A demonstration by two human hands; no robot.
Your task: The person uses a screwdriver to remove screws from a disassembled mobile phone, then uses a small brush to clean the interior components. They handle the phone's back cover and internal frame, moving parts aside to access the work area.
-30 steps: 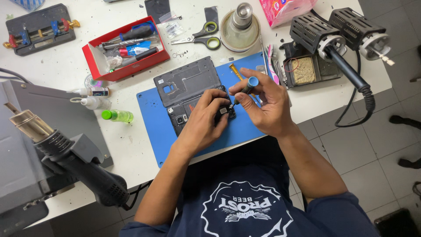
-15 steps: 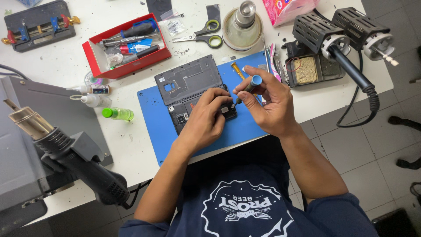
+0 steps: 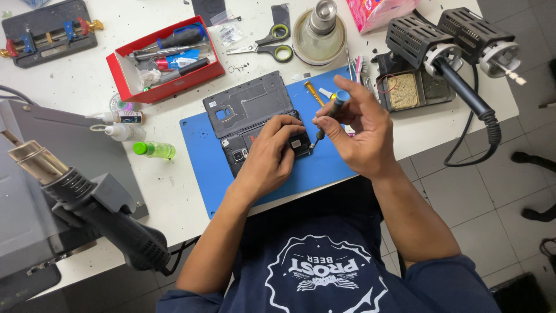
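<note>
Open red rectangular tray (image 3: 215, 71) holds screwdrivers; white worktop (image 3: 69, 87) over grey tiled floor. Left hand (image 3: 272, 156) pins dark opened phone (image 3: 246, 148) on blue mat (image 3: 202, 168); right hand (image 3: 362, 133) pinches blue-capped screwdriver (image 3: 330, 116)

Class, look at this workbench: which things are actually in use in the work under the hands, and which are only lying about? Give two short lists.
In use:
left hand steadying the opened phone
right hand holding the blue-capped screwdriver
blue work mat under the phone

Lying about:
grey back cover
scissors
red tool tray
green-capped bottle
hot-air gun
</note>
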